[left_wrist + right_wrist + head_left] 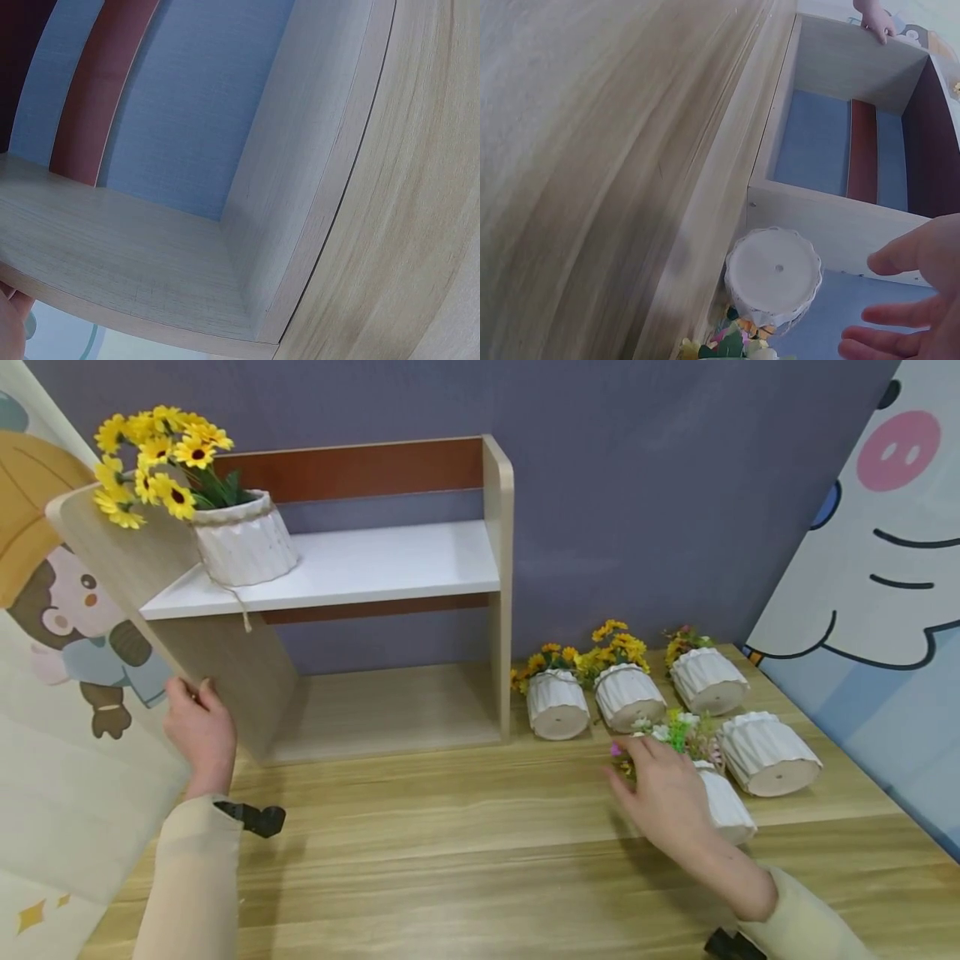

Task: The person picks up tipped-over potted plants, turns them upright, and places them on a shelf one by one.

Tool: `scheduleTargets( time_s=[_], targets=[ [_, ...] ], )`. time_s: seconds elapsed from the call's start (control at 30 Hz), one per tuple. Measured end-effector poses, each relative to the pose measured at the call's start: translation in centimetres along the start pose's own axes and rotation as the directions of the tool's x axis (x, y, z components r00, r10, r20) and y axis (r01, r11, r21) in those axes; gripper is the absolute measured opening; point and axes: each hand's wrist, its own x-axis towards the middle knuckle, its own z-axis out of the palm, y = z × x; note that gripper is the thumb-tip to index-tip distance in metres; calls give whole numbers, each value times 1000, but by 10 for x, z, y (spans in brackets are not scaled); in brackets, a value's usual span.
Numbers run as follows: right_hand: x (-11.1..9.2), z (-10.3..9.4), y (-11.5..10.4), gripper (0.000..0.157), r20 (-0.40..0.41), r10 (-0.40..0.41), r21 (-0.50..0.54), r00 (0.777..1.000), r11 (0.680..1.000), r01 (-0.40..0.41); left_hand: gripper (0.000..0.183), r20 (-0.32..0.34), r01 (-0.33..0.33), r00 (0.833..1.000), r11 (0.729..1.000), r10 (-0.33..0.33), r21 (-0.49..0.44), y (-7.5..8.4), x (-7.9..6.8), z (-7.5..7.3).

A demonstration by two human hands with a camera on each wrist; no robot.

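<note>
My left hand [201, 731] grips the front edge of the left side panel of a small two-tier wooden shelf [498, 610], low down on the panel. A corner of that hand [10, 326] shows at the panel in the left wrist view. My right hand [663, 793] hovers with fingers spread over a white ribbed pot [723, 806] that lies on its side, its small mixed flowers [686, 735] partly hidden behind the fingers. Nothing sits between the fingers in the right wrist view. On the white upper board stands a white pot [247, 547] of yellow sunflowers [161, 456].
Several more white pots lie tipped over on the wooden table [420, 860], right of the shelf: two with yellow flowers [558, 706] [630, 697], another [708, 681] behind, and one [768, 756] at the right. A grey wall [637, 485] rises behind; printed cartoon panels flank both sides.
</note>
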Motion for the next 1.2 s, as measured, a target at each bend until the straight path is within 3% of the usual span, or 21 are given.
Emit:
scheduleTargets(
  time_s=[0.33, 0.6, 0.83, 1.0, 1.2],
  targets=[
    [-4, -8, 3, 44, -3, 10, -46, 1000, 999, -10, 38, -6, -1, 1000, 1000, 1, 1, 0, 1, 2],
    [-9, -13, 7, 50, 102, 117, -142, 988, 985, -102, 34, -42, -35, 999, 999, 34, -10, 0, 0, 3],
    [-12, -16, 13, 56, 237, 190, -221, 953, 966, -138, 34, -40, -27, 999, 1000, 27, -13, 0, 1, 2],
    [-14, -18, 15, 59, 262, 218, -243, 940, 958, -155, 37, -3, 5, 1000, 1000, -5, -17, -1, 1, 1],
    [-19, -20, 19, 64, 331, 268, -297, 905, 940, -170, 37, -3, 11, 1000, 1000, -11, -11, -3, 1, 1]
  ],
)
